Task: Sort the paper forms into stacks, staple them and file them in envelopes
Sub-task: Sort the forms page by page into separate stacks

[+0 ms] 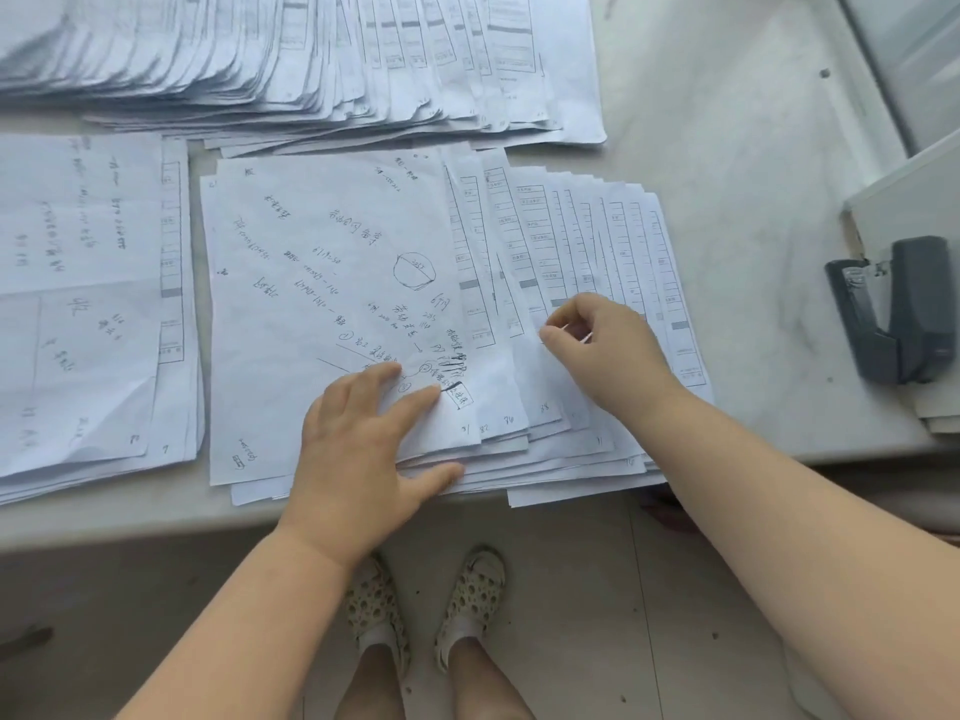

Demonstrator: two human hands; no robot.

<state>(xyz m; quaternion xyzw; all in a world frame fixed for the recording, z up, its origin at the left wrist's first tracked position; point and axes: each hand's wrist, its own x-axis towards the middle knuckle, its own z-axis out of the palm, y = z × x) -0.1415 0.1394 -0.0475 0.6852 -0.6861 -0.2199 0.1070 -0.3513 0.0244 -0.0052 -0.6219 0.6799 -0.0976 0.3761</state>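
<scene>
Sorting underway, nothing stapled or enveloped. Left hand (363,439) grip flat, pressing fanned forms (571,241) on counter (727,148). Right hand (602,345) grip pinching sheet edge. Stapler (893,309) idle, right of it.

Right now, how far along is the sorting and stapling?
Done: forms lie sorted in a left stack and a fanned far row. In hand: left hand presses the middle pile while right hand picks through its fanned sheets. Left: the stapler sits untouched; no envelopes are visible.
</scene>
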